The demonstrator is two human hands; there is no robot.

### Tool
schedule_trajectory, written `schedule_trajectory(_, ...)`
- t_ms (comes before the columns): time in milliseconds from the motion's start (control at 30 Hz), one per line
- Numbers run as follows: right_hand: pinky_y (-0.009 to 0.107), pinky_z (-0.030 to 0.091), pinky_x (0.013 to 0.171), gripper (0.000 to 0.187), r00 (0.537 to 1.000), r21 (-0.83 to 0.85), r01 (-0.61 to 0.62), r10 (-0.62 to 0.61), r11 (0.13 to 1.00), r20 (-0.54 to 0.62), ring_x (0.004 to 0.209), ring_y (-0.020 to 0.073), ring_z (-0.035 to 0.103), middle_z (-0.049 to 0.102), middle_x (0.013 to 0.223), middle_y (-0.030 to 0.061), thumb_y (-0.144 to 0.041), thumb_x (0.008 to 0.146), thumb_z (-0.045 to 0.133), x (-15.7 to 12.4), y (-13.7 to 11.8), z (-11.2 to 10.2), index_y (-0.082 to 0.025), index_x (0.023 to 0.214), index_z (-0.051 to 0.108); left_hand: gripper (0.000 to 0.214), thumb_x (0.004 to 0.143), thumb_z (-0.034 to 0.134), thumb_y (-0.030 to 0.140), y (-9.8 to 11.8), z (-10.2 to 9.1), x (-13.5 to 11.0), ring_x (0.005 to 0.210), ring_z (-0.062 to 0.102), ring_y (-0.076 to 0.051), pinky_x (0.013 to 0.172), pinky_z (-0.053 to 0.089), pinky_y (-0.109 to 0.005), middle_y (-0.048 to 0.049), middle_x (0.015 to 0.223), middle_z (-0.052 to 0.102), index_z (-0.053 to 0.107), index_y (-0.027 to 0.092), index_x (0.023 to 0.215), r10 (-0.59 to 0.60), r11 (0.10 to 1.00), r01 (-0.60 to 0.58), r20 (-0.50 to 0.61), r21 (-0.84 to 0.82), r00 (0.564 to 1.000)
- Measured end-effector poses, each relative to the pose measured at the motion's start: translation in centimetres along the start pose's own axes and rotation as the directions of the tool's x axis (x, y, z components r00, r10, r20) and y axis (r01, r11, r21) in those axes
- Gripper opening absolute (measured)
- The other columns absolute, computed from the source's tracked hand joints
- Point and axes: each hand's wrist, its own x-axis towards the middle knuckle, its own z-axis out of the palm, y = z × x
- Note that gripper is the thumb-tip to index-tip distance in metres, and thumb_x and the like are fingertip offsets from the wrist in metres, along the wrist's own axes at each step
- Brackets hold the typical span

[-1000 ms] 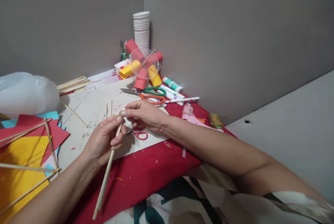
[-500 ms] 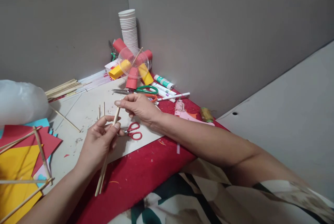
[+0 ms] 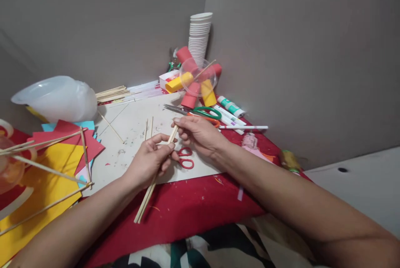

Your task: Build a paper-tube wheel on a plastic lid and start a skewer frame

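Note:
A small bunch of thin bamboo sticks [image 3: 144,202] runs slantwise through both hands, its lower ends fanned slightly over the red cloth. My left hand [image 3: 148,160] is closed around the middle, thumb and forefinger pinching the sticks. At their upper end, my right hand [image 3: 201,135] pinches the tips between thumb and fingers. Red-handled scissors [image 3: 186,164] lie just below the hands on a white board [image 3: 131,122]; their blades are hidden. Two loose short sticks [image 3: 151,126] are on the board beyond my left hand.
Behind the hands lie scissors with a green handle [image 3: 208,112]. A paper-roll and plastic-disc wheel [image 3: 189,89] leans before stacked white cups [image 3: 200,37]. At left, a stick frame [image 3: 86,157] stands over coloured paper [image 3: 59,164], near a clear plastic container [image 3: 65,97]. Grey walls enclose the corner.
My view has swung left, so everything sits further right and more of the stick frame and plastic container shows. Both hands keep their hold on the sticks.

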Motion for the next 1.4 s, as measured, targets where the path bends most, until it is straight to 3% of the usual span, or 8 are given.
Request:
schedule_trajectory(200, 0.013, 0.033, 0.036, 0.045, 1.000, 0.002, -0.024, 0.024, 1.000, -0.017, 0.041, 0.0021, 0.042, 0.053, 0.050, -0.0063, -0.040, 0.053, 0.091, -0.08, 0.49, 0.09, -0.014, 0.064, 0.056, 0.023, 0.078, 0.071, 0.032, -0.22, -0.03, -0.07, 0.033, 0.035, -0.003, 0.030, 0.026, -0.013, 0.0022, 0.060, 0.065, 0.057, 0.018, 0.088, -0.025, 0.997, 0.027, 0.021, -0.073, 0.999)
schedule_trajectory(400, 0.014, 0.034, 0.034, 0.041, 0.998, -0.021, -0.063, 0.063, 0.998, 0.021, 0.038, 0.0031, 0.043, 0.055, 0.050, -0.0046, -0.042, 0.059, 0.088, 0.04, 0.62, 0.14, -0.013, 0.066, 0.061, 0.022, 0.076, 0.073, 0.031, -0.13, -0.31, 0.01, 0.032, 0.036, -0.002, 0.030, 0.024, -0.013, 0.0016, 0.060, 0.065, 0.059, 0.016, 0.086, -0.041, 0.990, 0.044, 0.028, -0.136, 0.999)
schedule_trajectory(567, 0.013, 0.034, 0.036, 0.033, 0.998, 0.091, -0.027, 0.033, 0.995, -0.055, 0.040, 0.0029, 0.046, 0.057, 0.054, -0.0045, -0.042, 0.071, 0.080, 0.02, 0.18, 0.13, -0.013, 0.082, 0.068, 0.019, 0.075, 0.073, 0.024, 0.13, -0.57, 0.17, 0.033, 0.038, -0.003, 0.030, 0.025, -0.013, -0.0004, 0.061, 0.066, 0.058, 0.015, 0.083, -0.050, 0.970, 0.060, 0.047, -0.234, 0.998)
schedule_trajectory(733, 0.013, 0.031, 0.038, 0.032, 1.000, 0.063, 0.022, -0.021, 0.998, -0.018, 0.043, 0.0017, 0.043, 0.054, 0.054, -0.0058, -0.034, 0.064, 0.085, 0.08, -0.05, -0.31, -0.011, 0.081, 0.070, 0.013, 0.079, 0.069, 0.019, 0.21, -0.39, 0.10, 0.033, 0.038, -0.003, 0.030, 0.024, -0.013, -0.0012, 0.060, 0.066, 0.060, 0.014, 0.087, -0.077, 0.961, 0.099, 0.092, -0.260, 0.993)
schedule_trajectory(1067, 0.016, 0.030, 0.037, 0.038, 1.000, -0.082, 0.016, -0.014, 0.996, 0.019, 0.042, 0.0028, 0.043, 0.057, 0.052, -0.0029, -0.040, 0.059, 0.088, -0.05, 0.18, -0.38, -0.014, 0.060, 0.060, 0.008, 0.081, 0.067, 0.016, 0.00, -0.29, 0.02, 0.033, 0.038, -0.002, 0.029, 0.024, -0.012, -0.0011, 0.061, 0.066, 0.063, 0.013, 0.087, -0.093, 0.952, 0.121, 0.112, -0.283, 0.989)
schedule_trajectory(1267, 0.017, 0.034, 0.037, 0.041, 0.998, -0.027, 0.056, -0.056, 0.998, 0.004, 0.042, 0.0048, 0.047, 0.060, 0.055, -0.0031, -0.052, 0.064, 0.083, -0.27, 0.28, -0.17, -0.016, 0.072, 0.065, 0.003, 0.085, 0.061, 0.013, 0.20, -0.29, 0.22, 0.033, 0.039, -0.002, 0.029, 0.027, -0.012, -0.0017, 0.061, 0.066, 0.061, 0.013, 0.082, -0.065, 0.946, 0.088, 0.084, -0.313, 0.994)
schedule_trajectory(1400, 0.017, 0.031, 0.036, 0.039, 0.999, -0.105, 0.011, -0.006, 0.994, 0.048, 0.041, 0.0035, 0.041, 0.056, 0.053, -0.0046, -0.046, 0.062, 0.085, -0.74, 0.38, 0.11, -0.015, 0.066, 0.061, 0.002, 0.084, 0.061, 0.013, 0.20, -0.28, 0.33, 0.033, 0.041, -0.003, 0.029, 0.029, -0.012, -0.0022, 0.063, 0.068, 0.062, 0.013, 0.083, -0.046, 0.948, 0.067, 0.075, -0.311, 0.996)
